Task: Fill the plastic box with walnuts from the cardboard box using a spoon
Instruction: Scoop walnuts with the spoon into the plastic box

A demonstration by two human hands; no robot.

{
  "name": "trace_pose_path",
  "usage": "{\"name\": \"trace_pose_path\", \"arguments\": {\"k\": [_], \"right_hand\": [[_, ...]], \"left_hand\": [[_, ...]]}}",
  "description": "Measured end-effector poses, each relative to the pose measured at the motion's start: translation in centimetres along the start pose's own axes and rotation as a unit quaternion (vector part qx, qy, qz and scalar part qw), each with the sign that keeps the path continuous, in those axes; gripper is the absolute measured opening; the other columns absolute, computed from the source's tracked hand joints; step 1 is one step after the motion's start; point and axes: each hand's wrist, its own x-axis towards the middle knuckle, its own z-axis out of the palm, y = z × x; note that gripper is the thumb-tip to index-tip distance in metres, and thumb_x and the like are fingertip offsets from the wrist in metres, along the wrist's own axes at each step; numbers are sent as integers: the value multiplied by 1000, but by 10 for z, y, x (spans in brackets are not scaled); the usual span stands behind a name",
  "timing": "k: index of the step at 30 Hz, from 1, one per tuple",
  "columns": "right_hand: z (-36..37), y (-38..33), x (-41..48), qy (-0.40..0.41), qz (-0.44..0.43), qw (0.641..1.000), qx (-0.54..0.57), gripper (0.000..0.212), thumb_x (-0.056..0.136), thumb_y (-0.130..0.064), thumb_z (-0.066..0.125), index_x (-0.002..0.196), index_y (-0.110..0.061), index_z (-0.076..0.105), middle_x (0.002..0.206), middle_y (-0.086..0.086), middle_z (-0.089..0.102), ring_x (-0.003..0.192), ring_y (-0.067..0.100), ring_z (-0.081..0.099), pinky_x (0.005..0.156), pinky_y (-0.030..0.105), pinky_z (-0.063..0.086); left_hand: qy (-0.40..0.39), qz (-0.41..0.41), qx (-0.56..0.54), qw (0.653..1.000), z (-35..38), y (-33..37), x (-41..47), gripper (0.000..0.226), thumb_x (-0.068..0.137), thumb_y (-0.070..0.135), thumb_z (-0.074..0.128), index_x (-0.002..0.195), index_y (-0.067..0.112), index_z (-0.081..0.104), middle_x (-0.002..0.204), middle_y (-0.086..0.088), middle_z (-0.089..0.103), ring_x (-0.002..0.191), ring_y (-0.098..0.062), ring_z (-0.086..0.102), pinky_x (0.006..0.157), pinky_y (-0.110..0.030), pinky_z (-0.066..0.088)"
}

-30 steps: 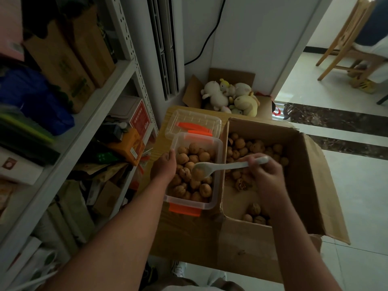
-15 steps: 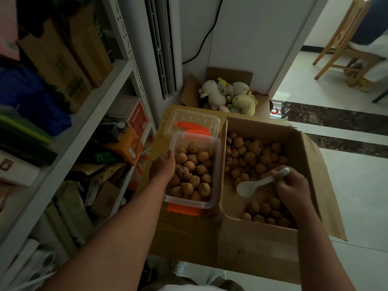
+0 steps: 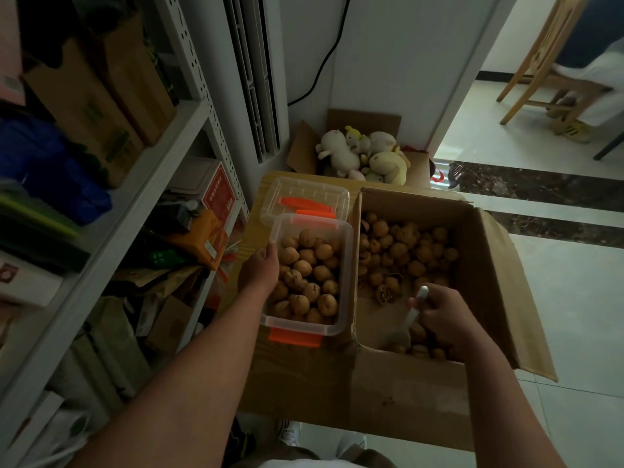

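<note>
A clear plastic box (image 3: 346, 275) with orange clips holds many walnuts (image 3: 309, 275). My left hand (image 3: 260, 270) grips its left rim. Right of it stands an open cardboard box (image 3: 489, 282) with loose walnuts (image 3: 401, 251) spread across its floor. My right hand (image 3: 442, 315) is inside this box near its front wall and grips the handle of a white spoon (image 3: 410, 319). The spoon points down, with its bowl among the walnuts in the front corner.
The clear lid (image 3: 304, 197) with orange clips lies behind the plastic box. A carton of plush toys (image 3: 364, 153) stands further back. A metal shelf (image 3: 135, 184) crowded with boxes runs along the left. Tiled floor and a wooden chair (image 3: 540, 62) lie to the right.
My right hand carried the spoon from over the plastic box back into the cardboard box, then lowered it toward the front corner and tipped the bowl down. The left hand stayed on the rim.
</note>
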Motion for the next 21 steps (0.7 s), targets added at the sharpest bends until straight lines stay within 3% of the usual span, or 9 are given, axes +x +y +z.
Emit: {"name": "trace_pose_path", "arguments": {"k": [2,9,12,17,21], "right_hand": [[1,2,1,-1,15,1000,6,9,92,-9,57,84,-14,60,82,8,58,66,15,53,53,23,38],[-11,20,2,106,62,988,96,13,94,-13,54,89,-5,63,83,14,60,70,20,52,57,29,41],[-16,24,1,122,72,969,204,19,96,-13,50,81,-8,62,86,9,57,81,22,53,66,29,43],[-22,18,-3,123,110,932,324,25,97,-19,47,83,-5,62,82,9,50,68,17,47,59,27,39],[-29,-7,-8,131,59,911,386,24,98,-24,46,86,-9,61,89,9,54,79,19,55,66,28,48]], "left_hand": [[0,-2,-4,1000,0,0,-1,61,100,50,18,129,10,53,131,-15,54,119,-31,50,91,-37,39],[-1,-5,-10,1000,0,0,0,61,100,50,19,128,10,54,130,-15,54,118,-31,51,85,-35,37],[-1,-3,-8,1000,0,0,-1,60,100,50,18,128,10,54,131,-15,54,118,-31,51,85,-35,37],[-1,-6,-5,1000,-1,1,0,61,100,50,18,130,10,53,133,-16,53,120,-32,49,93,-39,39],[-1,-1,-7,1000,0,1,0,60,100,50,18,129,11,54,131,-15,54,119,-32,50,91,-38,38]]}}
